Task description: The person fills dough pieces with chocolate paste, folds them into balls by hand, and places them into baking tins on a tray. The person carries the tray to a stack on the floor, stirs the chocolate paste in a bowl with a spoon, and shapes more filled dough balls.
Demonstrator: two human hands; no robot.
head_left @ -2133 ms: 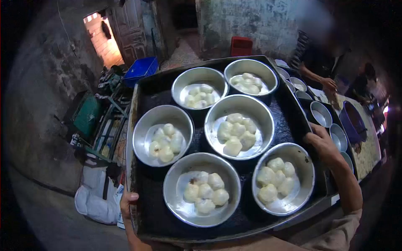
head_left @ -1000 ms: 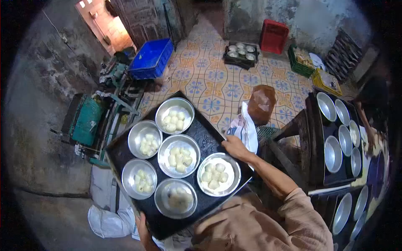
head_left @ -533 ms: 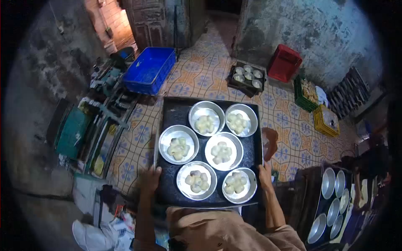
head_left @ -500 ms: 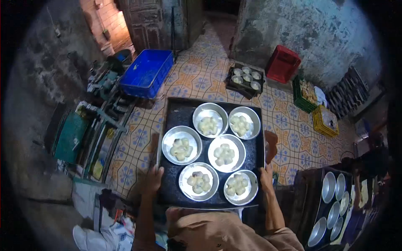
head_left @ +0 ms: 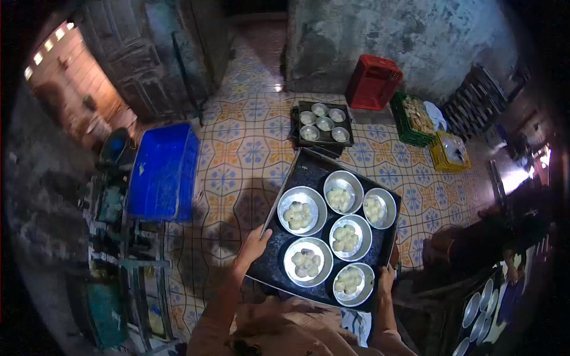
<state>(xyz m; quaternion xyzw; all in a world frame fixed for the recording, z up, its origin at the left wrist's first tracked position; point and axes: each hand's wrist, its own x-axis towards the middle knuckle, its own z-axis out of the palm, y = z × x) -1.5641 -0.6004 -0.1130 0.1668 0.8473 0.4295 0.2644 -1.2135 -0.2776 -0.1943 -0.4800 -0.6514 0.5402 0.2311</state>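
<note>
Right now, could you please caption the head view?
Both hands hold a black rectangular tray bearing six round silvery metal pans.

Black tray [head_left: 310,168] carrying six round metal pans [head_left: 364,240]; beyond, patterned tile floor [head_left: 237,160] bearing pan-laden tray [head_left: 325,138], red crate [head_left: 371,84], plus green crate [head_left: 411,135] and yellow crate [head_left: 449,162] sitting close.

No readable text, no legible labels or brands, no numbers or signs

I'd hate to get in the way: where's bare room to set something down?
Bare tiled floor lies between the blue crate and the loaded floor tray. Six pans crowd the held tray, though its near-left corner is bare.
</note>
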